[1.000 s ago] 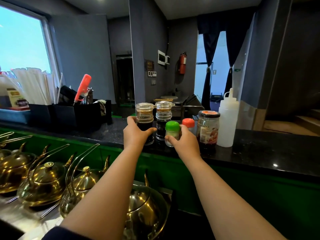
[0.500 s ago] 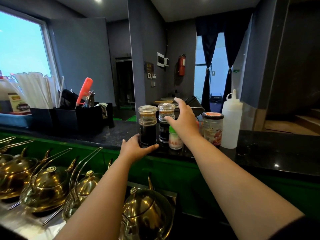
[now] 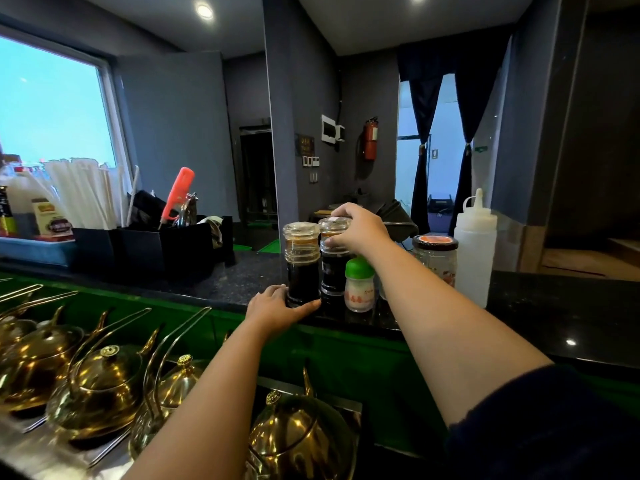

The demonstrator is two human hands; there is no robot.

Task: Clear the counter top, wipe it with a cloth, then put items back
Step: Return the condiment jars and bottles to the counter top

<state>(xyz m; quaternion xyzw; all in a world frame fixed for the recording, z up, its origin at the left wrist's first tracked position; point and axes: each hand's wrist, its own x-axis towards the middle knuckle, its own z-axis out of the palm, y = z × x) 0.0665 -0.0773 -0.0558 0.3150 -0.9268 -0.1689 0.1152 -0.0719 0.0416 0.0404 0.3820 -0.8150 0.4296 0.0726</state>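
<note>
Two glass dispensers of dark sauce stand side by side on the black counter top [image 3: 554, 306]. My left hand [image 3: 277, 306] cups the base of the left dispenser [image 3: 301, 261]. My right hand [image 3: 360, 228] grips the lid and neck of the right dispenser [image 3: 332, 268]. A small green-capped shaker [image 3: 359, 285] stands just right of them, under my right forearm. Behind it are a clear jar with an orange lid [image 3: 436, 258] and a white squeeze bottle [image 3: 475, 247].
Black organiser boxes [image 3: 166, 247] with straws, an orange-handled tool and utensils sit at the counter's left. Several brass teapots [image 3: 100, 386] fill the steel shelf below the green counter front. Bare counter stretches to the right.
My left hand slid down from the left dispenser's middle to its base. My right hand let go of the green-capped shaker and rose onto the right dispenser's lid.
</note>
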